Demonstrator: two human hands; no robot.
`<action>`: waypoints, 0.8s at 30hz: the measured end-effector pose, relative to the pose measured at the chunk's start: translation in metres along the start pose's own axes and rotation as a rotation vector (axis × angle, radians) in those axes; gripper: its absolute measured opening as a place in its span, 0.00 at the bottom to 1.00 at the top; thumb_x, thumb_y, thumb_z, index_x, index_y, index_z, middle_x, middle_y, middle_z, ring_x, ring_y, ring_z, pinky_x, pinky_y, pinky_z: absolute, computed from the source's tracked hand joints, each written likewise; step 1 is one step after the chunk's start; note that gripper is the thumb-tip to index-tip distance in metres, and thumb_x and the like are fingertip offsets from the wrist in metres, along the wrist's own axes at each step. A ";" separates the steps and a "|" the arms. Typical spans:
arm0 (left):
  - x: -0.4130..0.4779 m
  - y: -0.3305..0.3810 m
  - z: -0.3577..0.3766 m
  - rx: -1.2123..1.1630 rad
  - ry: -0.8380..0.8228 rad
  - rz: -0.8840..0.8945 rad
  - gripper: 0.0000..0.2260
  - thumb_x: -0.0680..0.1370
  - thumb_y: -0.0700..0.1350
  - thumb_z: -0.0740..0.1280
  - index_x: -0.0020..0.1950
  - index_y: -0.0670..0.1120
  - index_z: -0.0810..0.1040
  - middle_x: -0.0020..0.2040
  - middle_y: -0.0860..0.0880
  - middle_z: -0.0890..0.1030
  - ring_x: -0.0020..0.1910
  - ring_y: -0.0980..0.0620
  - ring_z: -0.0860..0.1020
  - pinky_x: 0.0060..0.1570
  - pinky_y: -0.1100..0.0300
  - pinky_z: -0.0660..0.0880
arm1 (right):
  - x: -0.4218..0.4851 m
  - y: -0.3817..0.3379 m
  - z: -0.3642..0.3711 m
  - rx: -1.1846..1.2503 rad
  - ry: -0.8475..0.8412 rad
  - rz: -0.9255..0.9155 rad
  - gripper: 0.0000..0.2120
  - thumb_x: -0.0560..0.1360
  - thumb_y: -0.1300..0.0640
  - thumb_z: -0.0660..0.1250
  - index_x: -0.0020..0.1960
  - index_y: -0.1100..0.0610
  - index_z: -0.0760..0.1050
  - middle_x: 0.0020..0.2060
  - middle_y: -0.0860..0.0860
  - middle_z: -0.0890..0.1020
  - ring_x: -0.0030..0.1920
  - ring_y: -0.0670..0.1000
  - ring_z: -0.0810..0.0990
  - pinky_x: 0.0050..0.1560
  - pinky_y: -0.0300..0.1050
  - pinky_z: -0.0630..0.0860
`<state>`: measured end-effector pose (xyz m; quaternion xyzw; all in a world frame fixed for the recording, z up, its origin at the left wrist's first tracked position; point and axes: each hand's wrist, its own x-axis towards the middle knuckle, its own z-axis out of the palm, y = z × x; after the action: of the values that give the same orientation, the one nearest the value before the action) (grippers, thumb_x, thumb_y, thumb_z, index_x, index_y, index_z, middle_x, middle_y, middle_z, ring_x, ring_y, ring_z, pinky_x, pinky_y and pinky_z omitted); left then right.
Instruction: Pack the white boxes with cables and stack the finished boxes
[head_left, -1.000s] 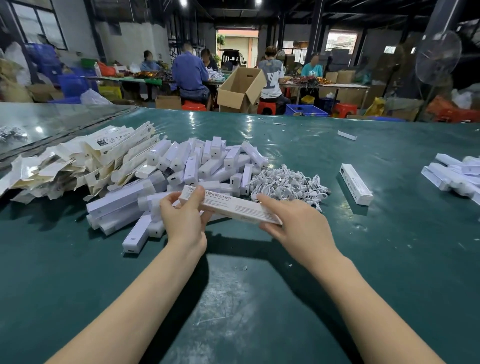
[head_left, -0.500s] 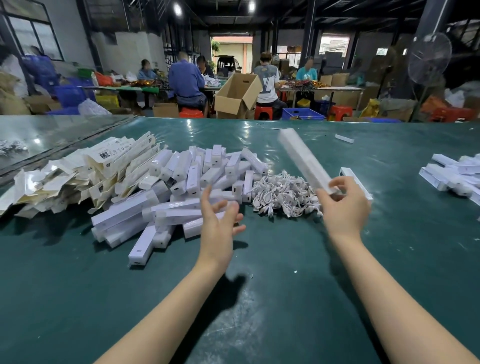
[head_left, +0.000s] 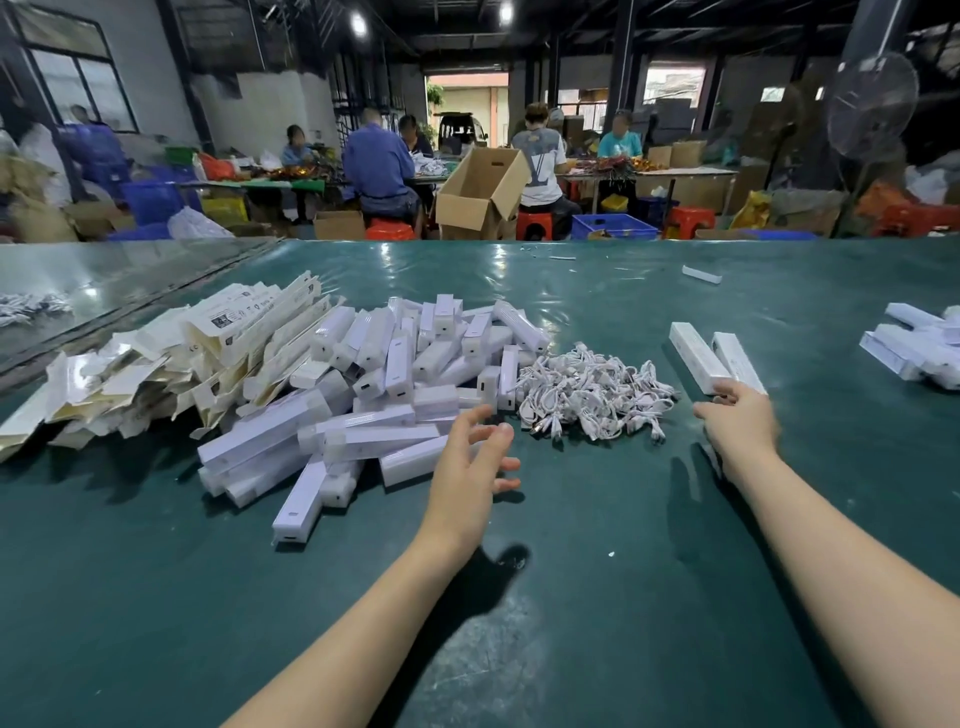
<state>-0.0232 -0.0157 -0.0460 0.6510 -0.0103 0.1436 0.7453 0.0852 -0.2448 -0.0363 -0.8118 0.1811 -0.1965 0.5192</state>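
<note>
Two finished white boxes lie side by side on the green table, the left box and the right box. My right hand is at their near ends, fingers loosely curled, thumb spread away to the left, gripping nothing. My left hand hovers open, fingers spread, at the front right of the heap of white inner boxes. A tangle of white cables lies between my hands.
Flat printed carton sleeves are heaped at the left. More finished boxes lie at the far right, and one stray box farther back. People work at tables behind, beside an open cardboard carton.
My right hand carried the white box from the middle to the right and laid it beside the other finished box. My left hand let go of it and now hovers open.
</note>
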 end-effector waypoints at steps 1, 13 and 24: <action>-0.002 0.000 0.000 0.020 -0.021 -0.009 0.06 0.78 0.42 0.62 0.51 0.54 0.71 0.48 0.51 0.71 0.38 0.53 0.74 0.34 0.64 0.77 | -0.003 0.000 0.001 0.013 0.024 -0.006 0.20 0.71 0.67 0.63 0.63 0.60 0.73 0.60 0.59 0.75 0.55 0.57 0.74 0.51 0.41 0.66; 0.020 0.041 -0.077 1.104 0.622 0.356 0.05 0.72 0.43 0.65 0.43 0.45 0.79 0.47 0.42 0.77 0.53 0.42 0.70 0.49 0.53 0.60 | -0.103 -0.024 0.044 0.233 -0.128 -0.323 0.11 0.70 0.71 0.62 0.42 0.56 0.73 0.44 0.58 0.78 0.43 0.52 0.73 0.44 0.40 0.66; 0.043 0.050 -0.137 1.235 0.582 -0.083 0.15 0.77 0.44 0.55 0.62 0.47 0.73 0.65 0.45 0.73 0.61 0.39 0.69 0.59 0.44 0.64 | -0.104 -0.021 0.050 0.048 -0.296 -0.391 0.10 0.68 0.69 0.62 0.36 0.56 0.75 0.35 0.53 0.78 0.38 0.52 0.73 0.37 0.41 0.61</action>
<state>-0.0172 0.1323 -0.0096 0.8916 0.2994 0.2635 0.2144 0.0232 -0.1465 -0.0499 -0.8389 -0.0623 -0.1764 0.5112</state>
